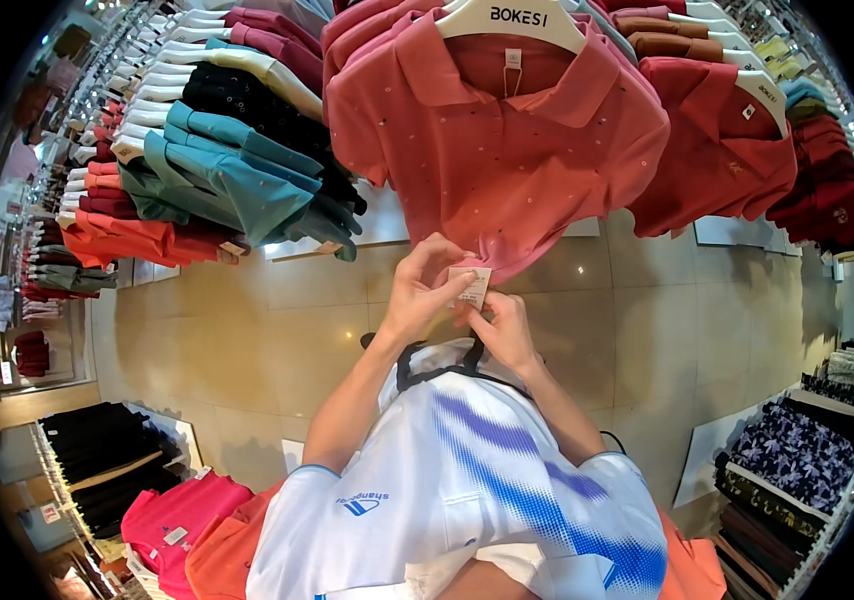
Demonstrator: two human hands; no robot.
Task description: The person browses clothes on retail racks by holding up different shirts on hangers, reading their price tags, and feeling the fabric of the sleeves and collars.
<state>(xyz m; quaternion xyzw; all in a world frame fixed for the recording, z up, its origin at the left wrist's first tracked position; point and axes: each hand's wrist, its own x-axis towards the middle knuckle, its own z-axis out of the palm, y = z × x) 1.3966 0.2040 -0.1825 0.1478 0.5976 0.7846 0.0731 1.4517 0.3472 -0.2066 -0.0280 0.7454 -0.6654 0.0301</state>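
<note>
A coral-pink polo shirt [492,135] with small dots hangs on a white hanger [512,22] marked BOKESI, front towards me. Its lower hem is drawn down to my hands. Between them lies a small white label [470,286] with fine print, too small to read. My left hand [424,290] is closed, its thumb on the label's face and its fingers at the pink fabric. My right hand [498,325] pinches the label's lower edge from the other side. Some fingertips are hidden behind the label and cloth.
Teal shirts [237,170] and other garments hang on rails to the left. Red polo shirts [712,150] hang at right. Folded black clothes [102,455], a hot-pink shirt [182,525] and patterned clothes [792,450] are lower down. Beige tiled floor [217,330] lies below.
</note>
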